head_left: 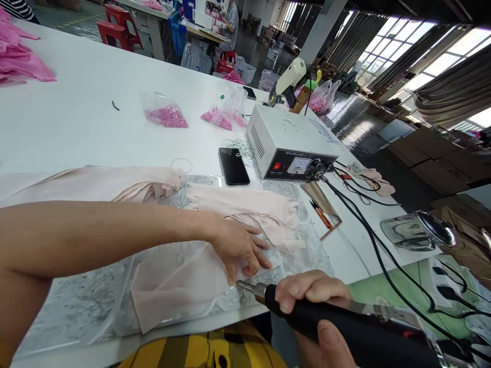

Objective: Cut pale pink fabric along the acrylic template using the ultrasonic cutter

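Observation:
My left hand (241, 249) presses down on a pale pink piece of fabric (180, 286), its fingers apart and slightly bent. That piece lies on a clear-covered, marbled grey mat (95, 306) at the table's near edge. In my right hand (314, 296) is a black corded ultrasonic handpiece (368, 332). Its metal tip points left and sits at the fabric's edge, close to my left thumb; I cannot tell whether it touches. Just beyond my left hand lies a stack of pale pink fabric pieces (245, 202). Another stack (103, 184) lies behind my left forearm.
The handpiece's cables run to a white control box (293, 135). Nearby are a black phone (233, 166), an open tray with pens (322, 209) and a lidded glass cup (416, 230). Bags of pink bits (166, 115) and bright pink fabric (21, 51) lie farther back. A person (230, 25) sits beyond.

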The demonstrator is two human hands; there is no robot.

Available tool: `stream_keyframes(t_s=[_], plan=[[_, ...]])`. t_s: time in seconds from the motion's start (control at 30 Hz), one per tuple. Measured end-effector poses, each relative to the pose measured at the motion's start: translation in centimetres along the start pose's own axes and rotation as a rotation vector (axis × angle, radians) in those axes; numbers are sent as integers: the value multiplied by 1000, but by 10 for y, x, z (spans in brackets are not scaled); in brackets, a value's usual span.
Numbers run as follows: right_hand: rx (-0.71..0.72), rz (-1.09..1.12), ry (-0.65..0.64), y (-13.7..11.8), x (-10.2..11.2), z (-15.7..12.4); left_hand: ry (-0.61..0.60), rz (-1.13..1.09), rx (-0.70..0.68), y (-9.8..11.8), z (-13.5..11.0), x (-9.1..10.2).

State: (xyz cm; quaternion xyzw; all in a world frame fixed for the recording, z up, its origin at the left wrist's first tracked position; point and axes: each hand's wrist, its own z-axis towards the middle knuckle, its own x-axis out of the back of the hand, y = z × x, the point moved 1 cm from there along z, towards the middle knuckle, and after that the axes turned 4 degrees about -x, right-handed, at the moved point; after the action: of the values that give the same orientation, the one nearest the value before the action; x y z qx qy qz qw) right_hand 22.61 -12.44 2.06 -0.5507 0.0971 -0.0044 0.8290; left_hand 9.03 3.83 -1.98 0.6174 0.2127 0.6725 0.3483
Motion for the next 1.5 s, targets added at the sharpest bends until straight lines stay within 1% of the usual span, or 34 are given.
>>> stream_keyframes(t_s=[0.1, 0.2, 0.27, 0.33, 0.37, 0.43, 0.5, 0.53, 0.6, 0.63, 0.73, 0.83, 1.1, 1.33, 1.5], plan=[[-9, 29, 44, -2, 6, 0, -25, 40, 20, 3, 1, -1], [16, 52, 111, -7, 16, 2, -44, 86, 51, 9, 0, 1], [40, 70, 161, -10, 24, 4, -46, 119, 75, 18, -3, 4], [56, 95, 201, -11, 32, 5, -21, 176, 105, 32, -9, 5], [60, 107, 214, -10, 36, 5, 9, 216, 127, 40, -13, 3], [59, 127, 242, -8, 43, 5, 150, 362, 170, 58, -22, -5], [38, 153, 261, -5, 48, 5, 314, 463, 260, 75, -30, -20], [29, 169, 264, -3, 50, 6, 369, 496, 310, 81, -34, -30], [20, 203, 255, -2, 52, 7, 440, 558, 385, 90, -39, -49], [14, 216, 244, -1, 52, 7, 464, 586, 394, 92, -41, -57], [6, 242, 196, 0, 48, 9, 492, 668, 408, 93, -42, -74], [21, 238, 160, 2, 43, 8, 480, 747, 410, 90, -43, -81], [37, 225, 64, 7, 35, 5, 415, 845, 383, 90, -47, -83], [29, 192, 3, 9, 31, 3, 453, 824, 366, 89, -46, -83], [14, 187, -1, 13, 26, 0, 458, 813, 364, 88, -47, -85]])
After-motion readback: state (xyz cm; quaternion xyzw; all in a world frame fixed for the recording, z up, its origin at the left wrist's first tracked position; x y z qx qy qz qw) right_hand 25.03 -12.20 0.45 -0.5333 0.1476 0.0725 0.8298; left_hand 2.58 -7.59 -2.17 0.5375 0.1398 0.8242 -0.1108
